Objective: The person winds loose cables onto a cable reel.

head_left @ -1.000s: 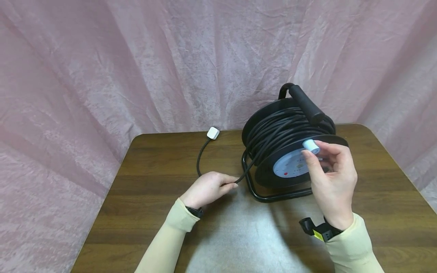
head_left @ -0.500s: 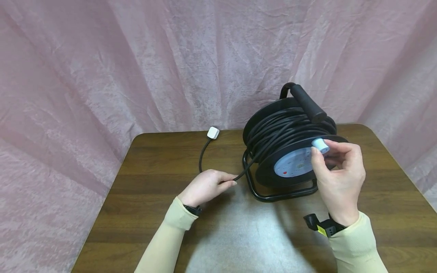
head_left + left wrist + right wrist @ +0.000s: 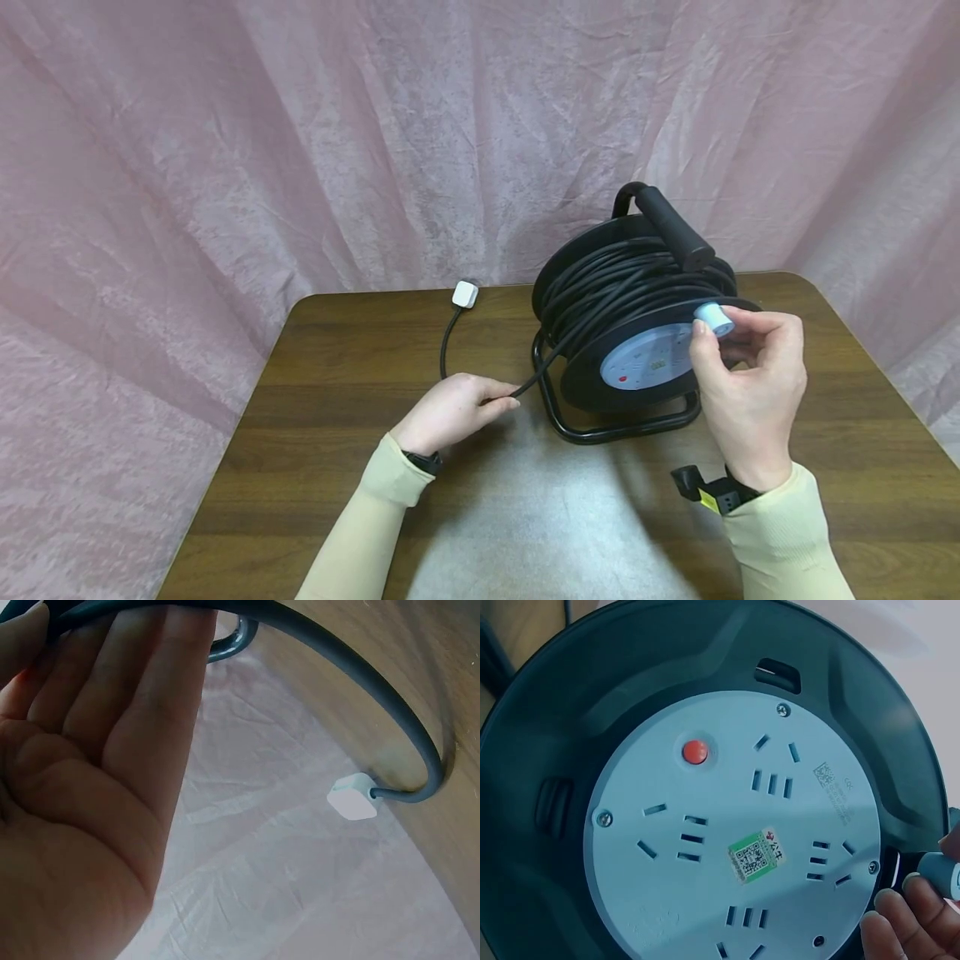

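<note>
A black cable reel (image 3: 581, 382) stands on the table at the right in the head view, wound with black cable (image 3: 611, 287). My right hand (image 3: 750, 383) pinches the pale blue-white crank knob (image 3: 712, 319) on its front flange between thumb and fingers. From the reel the cable runs down to my left hand (image 3: 457, 408), which pinches it between thumb and fingertips. In the left wrist view those fingers (image 3: 150, 697) lie nearly straight under the cable. The cable's free end carries a white plug (image 3: 465, 294), lying at the table's back edge.
The reel's round socket plate (image 3: 667, 892) has several outlets, a red button (image 3: 695, 752) and a green-white sticker. A tubular black frame (image 3: 622, 433) with a thick grip handle (image 3: 673, 225) supports the reel. Pink curtain (image 3: 360, 150) hangs behind the brown wooden table (image 3: 300, 467).
My right hand has moved a little to the right with the crank knob. My left hand has shifted up slightly, still pinching the cable. The plug has barely shifted.
</note>
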A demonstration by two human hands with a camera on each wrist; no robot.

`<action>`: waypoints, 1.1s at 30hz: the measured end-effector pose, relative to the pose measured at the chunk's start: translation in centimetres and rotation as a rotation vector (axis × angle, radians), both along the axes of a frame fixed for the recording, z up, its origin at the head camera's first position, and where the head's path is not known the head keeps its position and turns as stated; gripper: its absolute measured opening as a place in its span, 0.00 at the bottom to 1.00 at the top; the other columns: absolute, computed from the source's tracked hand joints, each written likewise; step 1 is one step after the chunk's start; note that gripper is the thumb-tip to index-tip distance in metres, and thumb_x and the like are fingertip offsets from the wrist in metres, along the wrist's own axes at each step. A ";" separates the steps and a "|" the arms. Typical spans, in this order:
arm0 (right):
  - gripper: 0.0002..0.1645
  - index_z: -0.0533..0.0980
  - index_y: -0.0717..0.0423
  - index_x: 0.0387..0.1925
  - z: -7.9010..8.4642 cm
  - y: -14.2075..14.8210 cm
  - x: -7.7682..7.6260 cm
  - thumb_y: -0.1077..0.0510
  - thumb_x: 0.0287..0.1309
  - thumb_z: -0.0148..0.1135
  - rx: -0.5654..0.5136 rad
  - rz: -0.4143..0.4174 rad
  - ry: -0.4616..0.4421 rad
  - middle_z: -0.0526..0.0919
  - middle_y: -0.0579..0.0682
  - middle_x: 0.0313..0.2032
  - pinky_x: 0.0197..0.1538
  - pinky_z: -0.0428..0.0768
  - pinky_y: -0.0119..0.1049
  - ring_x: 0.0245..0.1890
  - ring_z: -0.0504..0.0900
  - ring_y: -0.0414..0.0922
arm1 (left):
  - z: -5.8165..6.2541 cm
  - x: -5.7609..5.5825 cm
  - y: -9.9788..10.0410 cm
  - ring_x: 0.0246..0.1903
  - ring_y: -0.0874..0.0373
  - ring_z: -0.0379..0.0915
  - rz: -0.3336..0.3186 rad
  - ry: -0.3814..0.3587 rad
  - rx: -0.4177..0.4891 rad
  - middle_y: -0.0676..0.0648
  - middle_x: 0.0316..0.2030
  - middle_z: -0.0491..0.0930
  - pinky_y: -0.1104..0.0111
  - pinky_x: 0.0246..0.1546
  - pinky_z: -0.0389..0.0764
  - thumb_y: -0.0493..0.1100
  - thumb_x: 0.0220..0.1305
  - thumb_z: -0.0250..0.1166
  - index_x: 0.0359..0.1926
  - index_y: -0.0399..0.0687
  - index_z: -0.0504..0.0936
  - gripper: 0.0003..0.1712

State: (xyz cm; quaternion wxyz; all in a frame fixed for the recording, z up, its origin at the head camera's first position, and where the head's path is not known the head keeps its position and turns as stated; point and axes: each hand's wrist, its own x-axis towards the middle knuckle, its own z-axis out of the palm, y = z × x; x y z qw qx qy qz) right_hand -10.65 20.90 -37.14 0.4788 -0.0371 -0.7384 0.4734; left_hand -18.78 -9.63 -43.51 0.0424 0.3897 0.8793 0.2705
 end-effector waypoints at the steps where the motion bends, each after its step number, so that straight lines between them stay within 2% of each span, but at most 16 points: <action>1: 0.19 0.76 0.66 0.47 0.0 0.0 0.0 0.66 0.53 0.67 0.000 -0.003 -0.008 0.78 0.51 0.42 0.38 0.74 0.23 0.36 0.78 0.39 | 0.0 0.0 0.0 0.41 0.71 0.78 0.000 0.003 0.001 0.58 0.43 0.85 0.70 0.45 0.79 0.51 0.69 0.64 0.53 0.54 0.87 0.15; 8: 0.18 0.75 0.65 0.48 0.1 0.3 0.0 0.65 0.54 0.65 -0.005 -0.039 -0.047 0.78 0.45 0.42 0.39 0.74 0.22 0.35 0.79 0.37 | 0.2 0.1 0.0 0.41 0.73 0.78 -0.001 -0.001 0.020 0.60 0.43 0.85 0.71 0.45 0.79 0.51 0.70 0.63 0.53 0.55 0.86 0.15; 14: 0.17 0.75 0.68 0.47 -0.2 0.7 -0.2 0.61 0.58 0.62 0.055 -0.087 -0.036 0.79 0.38 0.41 0.39 0.73 0.22 0.36 0.78 0.34 | 0.3 0.1 0.0 0.41 0.74 0.77 0.004 0.003 0.021 0.62 0.43 0.84 0.72 0.45 0.78 0.53 0.71 0.62 0.53 0.57 0.86 0.15; 18: 0.19 0.74 0.70 0.46 -0.3 1.1 -0.2 0.57 0.60 0.59 0.111 -0.142 -0.044 0.81 0.39 0.40 0.40 0.72 0.21 0.36 0.76 0.30 | 0.3 0.2 -0.1 0.42 0.73 0.77 0.001 0.011 0.026 0.61 0.43 0.85 0.71 0.46 0.79 0.51 0.71 0.62 0.53 0.55 0.86 0.15; 23: 0.20 0.74 0.68 0.45 -0.3 1.6 -0.2 0.55 0.60 0.58 0.127 -0.195 -0.090 0.81 0.40 0.38 0.39 0.71 0.19 0.33 0.75 0.26 | 0.2 0.2 0.0 0.38 0.73 0.76 0.006 0.005 0.022 0.62 0.40 0.84 0.71 0.44 0.79 0.50 0.70 0.63 0.51 0.56 0.87 0.13; 29: 0.21 0.73 0.65 0.48 -0.1 1.8 0.0 0.53 0.62 0.56 0.156 -0.214 -0.176 0.82 0.49 0.37 0.35 0.68 0.20 0.28 0.73 0.25 | 0.3 0.3 0.2 0.35 0.71 0.75 0.001 0.001 0.039 0.63 0.39 0.83 0.72 0.41 0.78 0.50 0.70 0.63 0.51 0.57 0.87 0.13; 33: 0.22 0.72 0.64 0.51 0.1 1.9 0.2 0.51 0.63 0.55 0.166 -0.230 -0.232 0.82 0.52 0.36 0.34 0.65 0.24 0.28 0.72 0.22 | 0.2 0.2 0.3 0.32 0.70 0.74 0.001 0.018 0.028 0.63 0.37 0.83 0.72 0.39 0.78 0.50 0.70 0.63 0.49 0.57 0.87 0.12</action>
